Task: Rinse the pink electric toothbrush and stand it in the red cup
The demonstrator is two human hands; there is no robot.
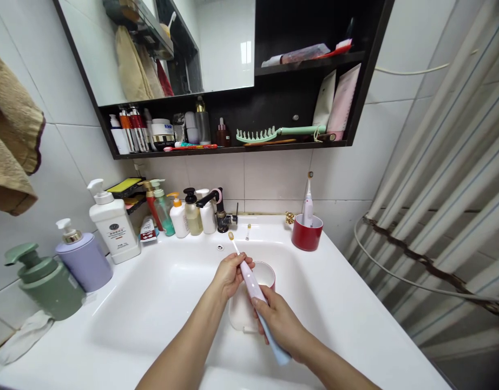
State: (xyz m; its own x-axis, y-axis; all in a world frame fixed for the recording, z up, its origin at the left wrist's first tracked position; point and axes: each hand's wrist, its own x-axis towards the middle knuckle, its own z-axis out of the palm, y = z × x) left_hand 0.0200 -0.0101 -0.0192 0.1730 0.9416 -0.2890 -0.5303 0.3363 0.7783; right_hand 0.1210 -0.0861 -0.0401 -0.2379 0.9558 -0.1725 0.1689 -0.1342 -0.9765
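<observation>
An electric toothbrush (251, 281) with a pink-to-blue handle is held at a slant over the white sink (164, 292). My left hand (231, 272) pinches it near the neck, just below the brush head. Around the lower handle, my right hand (280, 319) is closed. Beneath and behind the hands, a cup (269, 272) with a white inside and a red outer wall lies in the basin, beside a whitish translucent container (237, 314) partly covered by my hands. A small loose brush head (248, 232) stands on the sink's back ledge.
At the back right, a red cup (306, 236) holds another electric toothbrush (308, 203). The black faucet (223, 216) is behind the basin, with several pump bottles to its left. A dark cabinet shelf (229, 150) hangs above. A striped curtain (448, 189) is at the right.
</observation>
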